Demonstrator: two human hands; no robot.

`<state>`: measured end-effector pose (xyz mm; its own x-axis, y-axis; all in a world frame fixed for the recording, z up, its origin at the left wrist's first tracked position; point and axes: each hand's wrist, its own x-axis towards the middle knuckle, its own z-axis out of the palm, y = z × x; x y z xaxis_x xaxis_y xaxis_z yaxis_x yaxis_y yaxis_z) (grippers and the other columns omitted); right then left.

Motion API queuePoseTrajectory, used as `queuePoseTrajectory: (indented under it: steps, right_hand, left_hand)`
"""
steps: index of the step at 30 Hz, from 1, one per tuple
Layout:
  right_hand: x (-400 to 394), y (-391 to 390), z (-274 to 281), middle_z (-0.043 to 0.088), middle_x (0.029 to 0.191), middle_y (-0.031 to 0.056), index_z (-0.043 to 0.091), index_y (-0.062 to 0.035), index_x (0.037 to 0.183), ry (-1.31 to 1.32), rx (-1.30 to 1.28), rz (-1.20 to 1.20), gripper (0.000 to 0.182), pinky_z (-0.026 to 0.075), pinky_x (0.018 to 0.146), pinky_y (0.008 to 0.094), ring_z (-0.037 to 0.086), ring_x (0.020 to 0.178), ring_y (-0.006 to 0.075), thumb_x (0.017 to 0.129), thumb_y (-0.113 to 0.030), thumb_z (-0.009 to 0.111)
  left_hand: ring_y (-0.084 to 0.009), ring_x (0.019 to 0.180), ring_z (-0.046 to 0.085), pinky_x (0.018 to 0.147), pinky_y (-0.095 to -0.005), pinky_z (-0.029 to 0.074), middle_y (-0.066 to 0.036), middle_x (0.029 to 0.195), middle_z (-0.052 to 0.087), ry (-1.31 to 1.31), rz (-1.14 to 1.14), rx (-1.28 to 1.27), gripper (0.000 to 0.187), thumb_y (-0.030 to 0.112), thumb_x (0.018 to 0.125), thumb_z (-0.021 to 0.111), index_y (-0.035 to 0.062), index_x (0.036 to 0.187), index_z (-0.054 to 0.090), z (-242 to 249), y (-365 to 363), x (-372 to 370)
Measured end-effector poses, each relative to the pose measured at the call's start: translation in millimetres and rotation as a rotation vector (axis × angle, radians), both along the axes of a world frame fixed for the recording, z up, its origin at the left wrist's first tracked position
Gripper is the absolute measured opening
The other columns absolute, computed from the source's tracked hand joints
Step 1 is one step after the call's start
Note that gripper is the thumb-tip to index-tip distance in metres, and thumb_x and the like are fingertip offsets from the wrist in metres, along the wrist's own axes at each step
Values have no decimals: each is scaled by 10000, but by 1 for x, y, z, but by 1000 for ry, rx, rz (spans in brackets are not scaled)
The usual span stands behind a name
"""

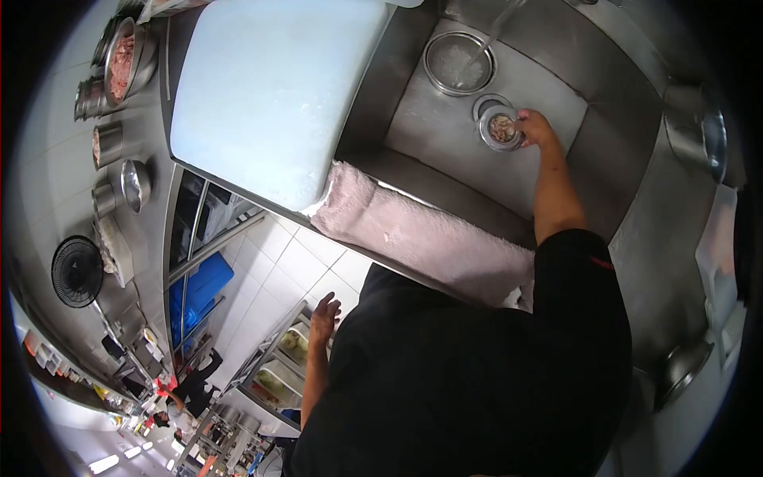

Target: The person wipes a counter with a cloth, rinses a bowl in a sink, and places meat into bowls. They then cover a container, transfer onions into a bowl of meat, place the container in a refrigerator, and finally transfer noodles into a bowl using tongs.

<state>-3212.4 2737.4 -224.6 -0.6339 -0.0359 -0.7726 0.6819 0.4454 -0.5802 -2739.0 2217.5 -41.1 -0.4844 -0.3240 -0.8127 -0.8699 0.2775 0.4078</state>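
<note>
R hand (536,127) clamped on strainer basket (502,129) at sink (445,143) drain, approx 1 o'clock – L hand (323,312) slack, open, low at 7 – wet grip, scraps could spill into drain.

White cutting board (266,95), pink towel (421,234), black shirt (477,374), steel-grey sink (445,127), blue bin (199,290)

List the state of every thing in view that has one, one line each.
right hand: reaching into the sink, fingers on the strainer's rim
left hand: hanging at the side, open, holding nothing
strainer: in the sink, holding food scraps
round bowl: in the sink, catching running water
water stream: flowing
sink: wet, not filled
cutting board: bare, lying flat
pink towel: draped over the sink's front edge
</note>
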Motion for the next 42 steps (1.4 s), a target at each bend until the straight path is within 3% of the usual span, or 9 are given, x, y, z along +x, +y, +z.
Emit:
queuePoseTrajectory:
  steps: [4,8,10,13,21,28,34,39,42]
  right_hand:
    - [-1,35,68,621,747,90,622,-18,955,130,-63,291,213,551,449,344,635,552,201,841,-196,644]
    - [0,72,117,661,818,65,639,-25,1113,346,57,122,404,500,410,289,635,594,149,844,-325,626]
    - [10,8,236,612,918,92,518,58,1301,404,114,53,607,507,429,276,622,673,168,828,-287,675]
    - [20,-84,336,614,819,4,627,-48,1093,539,27,192,269,448,405,219,556,604,66,897,-231,638]
    - [67,-363,394,648,846,50,583,-25,1136,626,-103,419,309,456,402,239,597,628,98,885,-195,647]
    - [107,-632,239,564,704,89,546,43,1105,110,-109,786,396,484,368,306,551,437,195,808,-172,696]
    - [95,-774,11,628,764,150,557,8,1122,-37,-343,386,369,532,375,362,603,442,233,826,-166,694]
    - [75,-861,-28,689,943,175,650,-39,1086,277,166,726,279,573,536,395,716,689,279,889,-237,628]
    - [70,-863,-54,673,1084,171,672,-56,1091,1190,396,1062,339,515,822,458,654,980,339,874,-314,637]
  left_hand:
    - [-191,920,661,722,-309,534,-110,1078,683,87,-162,8,547,355,933,580,58,1386,506,-50,-27,19]
    - [-202,866,641,742,-341,512,-131,989,691,-3,128,26,505,367,943,587,77,1355,551,-34,-17,-14]
    - [-219,856,660,774,-347,518,-132,964,691,57,100,0,504,382,934,592,78,1336,570,-50,-29,-10]
    - [-209,886,659,787,-337,530,-107,1044,685,130,232,141,483,329,932,590,93,1351,552,-64,-56,-10]
    - [-201,922,637,748,-363,533,-66,1124,659,248,679,377,501,324,920,589,139,1379,510,-166,-214,-5]
    - [-112,733,572,636,-264,476,-22,892,645,366,799,231,469,292,906,623,104,1333,572,-116,-285,32]
    - [-107,689,576,562,-264,482,-45,873,656,60,1094,116,453,279,915,605,73,1318,578,-145,-253,211]
    - [-152,713,594,584,-312,509,-65,965,664,-330,1286,277,471,297,934,605,90,1349,527,-127,-180,321]
    - [-165,744,615,600,-336,517,-63,975,666,-379,1259,362,501,273,925,610,87,1380,510,-116,-164,321]
